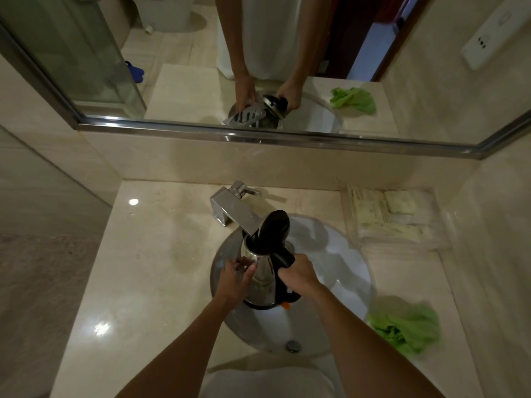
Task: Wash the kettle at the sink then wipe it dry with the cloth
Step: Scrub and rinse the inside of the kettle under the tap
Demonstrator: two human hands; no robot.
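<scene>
From the head camera, the kettle (pixel 265 271) hangs over the sink (pixel 339 271), just in front of the person. Its lid (pixel 275 226) is flipped open and its mouth sits right under the tap (pixel 234 209). The long axis runs from the base nearest the person up and away to the mouth, leaning slightly left toward the spout.

The right hand (pixel 297 272) is wrapped tight round the black handle on the kettle's right side and carries the weight. The left hand (pixel 234 280) lies against the steel body on the left, fingers loosely bent on the metal, steadying rather than gripping.

The green cloth (pixel 408 328) lies bunched on the counter (pixel 149 268) to the near right, closer to the right hand. Drying looks not yet begun.

Whether water is running, I cannot tell.
</scene>
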